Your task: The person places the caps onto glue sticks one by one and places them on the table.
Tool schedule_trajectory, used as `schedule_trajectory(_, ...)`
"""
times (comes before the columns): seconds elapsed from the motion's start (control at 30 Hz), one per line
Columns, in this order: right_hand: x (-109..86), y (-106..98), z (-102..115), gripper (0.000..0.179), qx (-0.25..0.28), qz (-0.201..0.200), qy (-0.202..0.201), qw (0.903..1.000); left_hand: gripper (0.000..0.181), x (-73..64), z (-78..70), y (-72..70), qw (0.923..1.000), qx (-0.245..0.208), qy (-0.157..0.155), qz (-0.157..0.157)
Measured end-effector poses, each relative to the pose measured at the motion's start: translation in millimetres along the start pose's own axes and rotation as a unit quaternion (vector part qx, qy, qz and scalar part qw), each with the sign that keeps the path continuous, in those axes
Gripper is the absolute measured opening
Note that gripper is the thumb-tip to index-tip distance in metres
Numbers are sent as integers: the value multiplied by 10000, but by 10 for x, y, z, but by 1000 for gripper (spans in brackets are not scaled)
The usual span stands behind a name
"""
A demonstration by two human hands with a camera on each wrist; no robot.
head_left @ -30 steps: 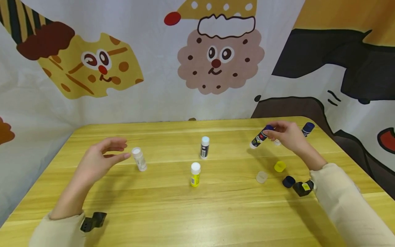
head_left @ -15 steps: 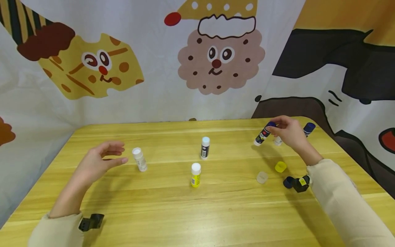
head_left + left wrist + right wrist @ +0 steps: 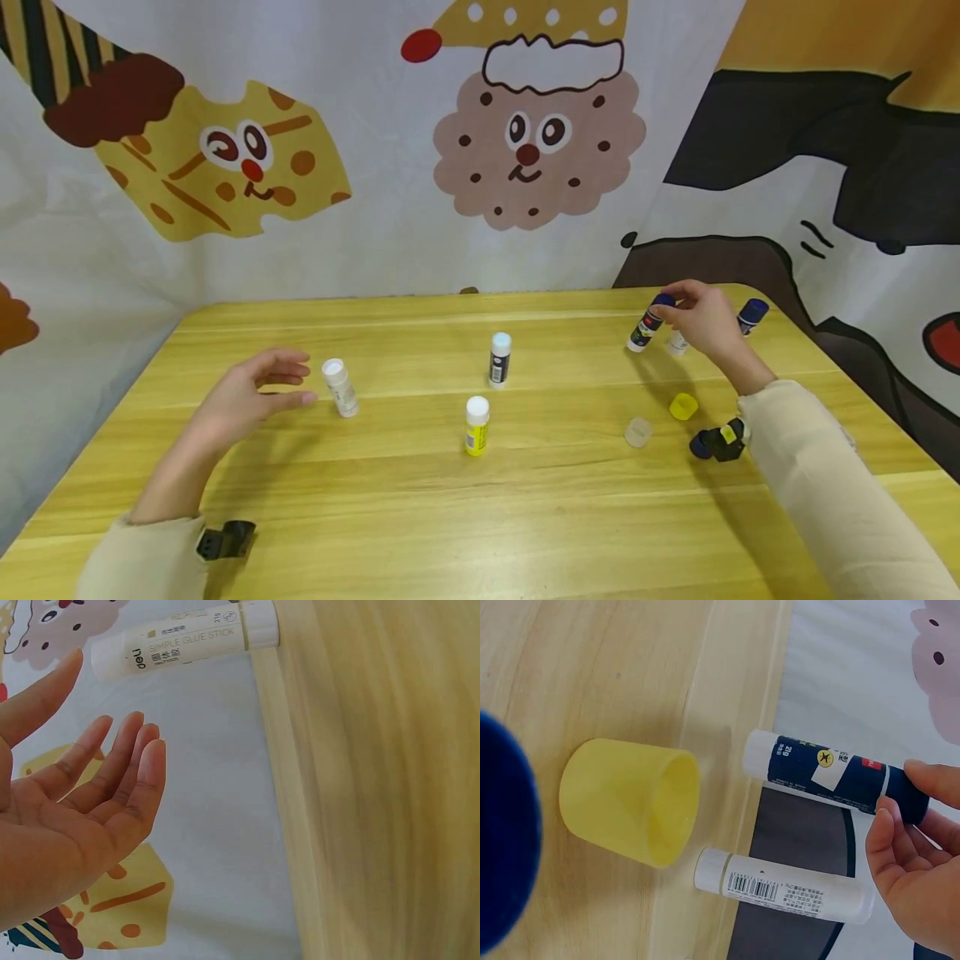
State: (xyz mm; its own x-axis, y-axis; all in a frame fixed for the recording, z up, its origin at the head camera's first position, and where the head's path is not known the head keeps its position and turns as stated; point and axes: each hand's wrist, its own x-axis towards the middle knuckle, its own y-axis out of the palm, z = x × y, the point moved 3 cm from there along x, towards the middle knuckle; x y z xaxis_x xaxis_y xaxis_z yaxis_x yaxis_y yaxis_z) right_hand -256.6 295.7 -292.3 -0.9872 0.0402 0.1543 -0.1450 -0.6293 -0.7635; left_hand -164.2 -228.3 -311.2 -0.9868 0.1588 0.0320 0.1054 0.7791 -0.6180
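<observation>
My right hand (image 3: 701,323) pinches a navy glue stick (image 3: 645,331) by its blue cap between thumb and fingers. The stick tilts slightly, its white base low over the table at the back right. Close beside it stands a white glue stick (image 3: 787,889), partly behind the hand in the head view. My left hand (image 3: 255,398) hovers at the left with fingers loosely spread, holding nothing. Just right of its fingertips, another white glue stick (image 3: 341,388) stands upright; the left wrist view shows the lettering on this white stick (image 3: 187,641).
Mid-table stand a yellow-labelled glue stick (image 3: 476,427) and a black-labelled one (image 3: 499,360), both white-topped. A second navy glue stick (image 3: 752,315) is behind the right hand. Loose caps lie nearer: yellow (image 3: 683,407), translucent (image 3: 638,432) and dark blue (image 3: 700,445). A printed curtain (image 3: 375,250) hangs behind the table.
My right hand has carried the navy glue stick a little right and back, toward the white one, and it stands more upright. The left hand has sunk slightly.
</observation>
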Motion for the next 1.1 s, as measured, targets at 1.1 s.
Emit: schedule_trajectory(1.1,85,149,-95,46,310,-112,-67,9994,54,46,30,107,9994,-149,-75,306)
